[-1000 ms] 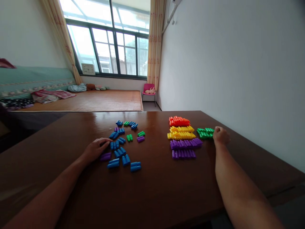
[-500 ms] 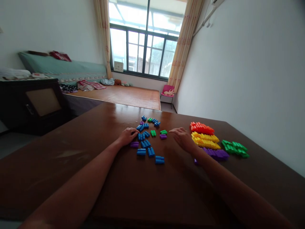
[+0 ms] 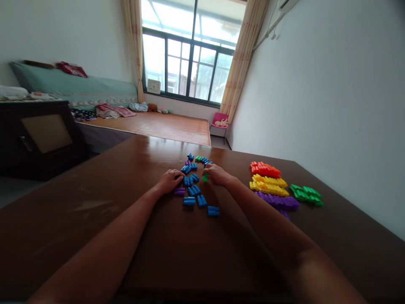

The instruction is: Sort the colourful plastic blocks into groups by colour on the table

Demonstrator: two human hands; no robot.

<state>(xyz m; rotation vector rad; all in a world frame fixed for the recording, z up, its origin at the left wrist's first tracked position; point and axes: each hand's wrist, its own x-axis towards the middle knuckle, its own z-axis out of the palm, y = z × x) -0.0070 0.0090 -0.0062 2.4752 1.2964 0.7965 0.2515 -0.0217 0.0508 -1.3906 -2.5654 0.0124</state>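
Observation:
Small plastic blocks shaped like joined tubes lie scattered on the brown table. My left hand [image 3: 171, 180] rests on the table at the left edge of several blue blocks [image 3: 190, 180]. Its thumb and fingers are apart, with nothing visible between them. A purple block [image 3: 179, 191] lies just below that hand. Reaching in from the right, my right hand [image 3: 219, 174] has its fingertips closed on a green block [image 3: 205, 178], which looks tilted. This hand hides the spot to its right. Beyond it are another green block [image 3: 198, 158] and blue blocks [image 3: 205, 161].
Rows of orange blocks [image 3: 265, 169], yellow blocks [image 3: 268, 185] and purple blocks [image 3: 278, 200] lie on the table's right side. A green group [image 3: 306, 194] is farther right. Past the table [image 3: 95, 181] stand a low bed [image 3: 164, 124], a dark cabinet [image 3: 41, 131] and a pink chair [image 3: 219, 118].
My right hand has moved left from beside the coloured rows to the middle blocks and closed on a green one. The left hand stays put. The view has shifted slightly.

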